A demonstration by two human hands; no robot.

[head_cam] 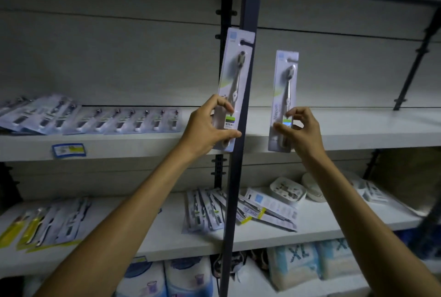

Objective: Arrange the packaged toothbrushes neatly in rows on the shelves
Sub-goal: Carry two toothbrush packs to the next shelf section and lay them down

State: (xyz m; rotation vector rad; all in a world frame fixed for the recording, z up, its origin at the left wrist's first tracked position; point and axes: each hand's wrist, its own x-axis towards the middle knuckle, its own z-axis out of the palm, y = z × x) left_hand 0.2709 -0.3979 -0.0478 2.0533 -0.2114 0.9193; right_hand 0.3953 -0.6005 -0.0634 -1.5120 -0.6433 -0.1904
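The left hand (pixel 210 125) is gripping the lower end of one packaged toothbrush (pixel 235 86), thumb below and fingers curled round the pack's left edge, and is holding it upright with a slight tilt to the right, in front of the dark upright post (pixel 248 10) that is dividing the shelving. The right hand (pixel 301 129) is pinching the lower part of a second packaged toothbrush (pixel 285 96) between thumb and fingertips, holding it upright just right of the post. The two packs are standing apart, raised in front of the upper shelf (pixel 358 127), whose right half behind them is showing bare white board.

On the left half of that shelf, a row of packaged toothbrushes (pixel 133 120) is lying flat side by side, with a looser overlapping bunch (pixel 35 113) at its far left end. A blue price label (pixel 68 150) is sitting on the shelf's front edge.

On the lower shelf (pixel 334 225), a fanned pile of packs (pixel 207 208) is lying near the post, more flat packs (pixel 269 210) are lying just to its right, and yellow-backed packs (pixel 31 227) are lying at the left. White round containers (pixel 288 189) are resting farther back. Below, soft packages marked XL (pixel 296 265) are sitting at the bottom.
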